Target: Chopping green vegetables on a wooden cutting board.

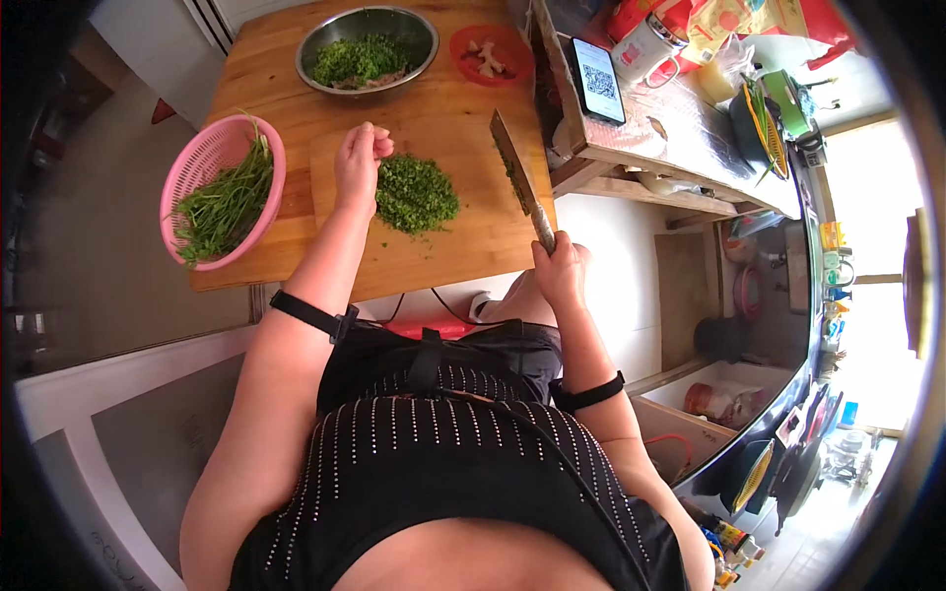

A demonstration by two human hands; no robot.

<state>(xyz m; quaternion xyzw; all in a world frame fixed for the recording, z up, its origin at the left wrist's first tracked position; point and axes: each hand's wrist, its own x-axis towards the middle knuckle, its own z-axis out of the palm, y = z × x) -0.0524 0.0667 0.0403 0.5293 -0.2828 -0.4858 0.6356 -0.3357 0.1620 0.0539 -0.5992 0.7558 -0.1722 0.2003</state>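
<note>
My right hand [562, 270] grips the handle of a cleaver [517, 166]. The blade points away from me above the right side of the wooden cutting board [473, 148], with green bits stuck to it. Finely chopped green herbs [417, 196] lie heaped in the middle of the board. At the left edge of that heap is my left hand [358, 166], its fingers curled in and nothing visible between them. A pink plastic colander [273, 177] holds uncut leafy green stems [225, 196] to the left. Farther back, a steel bowl [299, 63] contains chopped greens [355, 59] over what looks like minced meat.
A red plastic dish [462, 70] with ginger root [488, 59] sits at the table's back right. Beside the wooden table [259, 89], a side shelf [650, 155] carries a phone [599, 81] and a lidded mug [643, 52]. A counter with kitchenware [754, 473] runs along the right.
</note>
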